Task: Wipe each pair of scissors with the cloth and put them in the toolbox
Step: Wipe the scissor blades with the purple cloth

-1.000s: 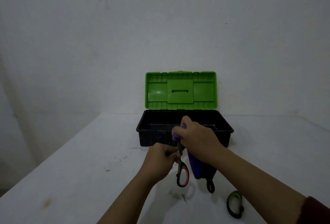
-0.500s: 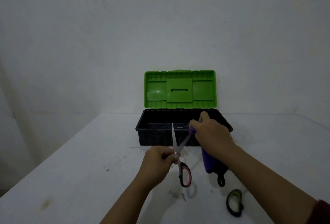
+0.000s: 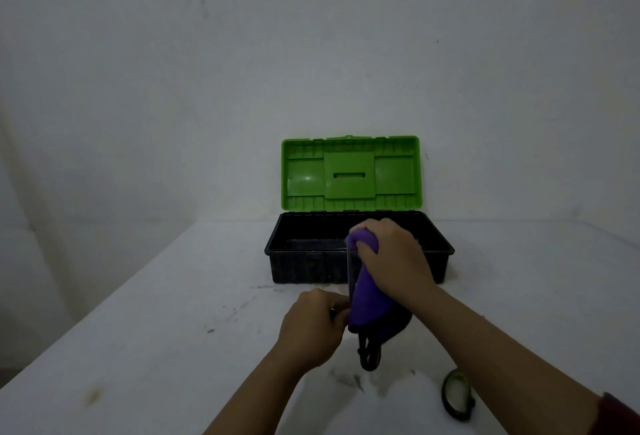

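Wiping a scissor blade in front of the open toolbox

Head view: the right hand [image 3: 394, 261] is pinching a purple cloth [image 3: 367, 299] round the steel-bladed scissors [image 3: 349, 270], whose handle the left hand [image 3: 313, 327] is gripping, above the surface [image 3: 173, 330] before the black, green-lidded toolbox [image 3: 446, 251]; green-handled scissors [image 3: 457, 394] are lying near the surface's front edge; a slipping cloth could be exposing fingers to the blade.

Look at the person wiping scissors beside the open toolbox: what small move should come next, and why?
Probably draw the purple cloth along the blade once more. The right hand grips the cloth bunched over the upright scissors, the left hand holds their handle end, so the wipe looks unfinished. The toolbox stands open behind, ready afterwards; another scissors' green handle waits on the table.
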